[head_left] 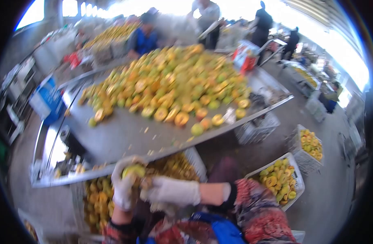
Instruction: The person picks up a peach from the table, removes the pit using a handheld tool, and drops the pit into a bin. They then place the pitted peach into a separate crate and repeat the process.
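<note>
My left hand [122, 188], in a whitish glove, is closed around a yellow-green peach [134, 171] in front of my body. Close beside it, my right hand [167, 190] in a similar glove has its fingers curled toward the fruit. What those fingers grip, if anything, is blurred and hidden. Just beyond both hands runs the near rim of a metal table [125, 134], which bears a large heap of halved peaches [170, 81]. Below the rim, crates of cut peaches [99, 203] and of yellowish pieces [176, 166] flank my hands.
A white crate of peach halves [278, 181] stands at my right, with another filled crate [310, 144] behind it. At the table's left corner is a blue and white box [48, 99]; a red and white container [245, 57] sits at its far right. Several people work beyond.
</note>
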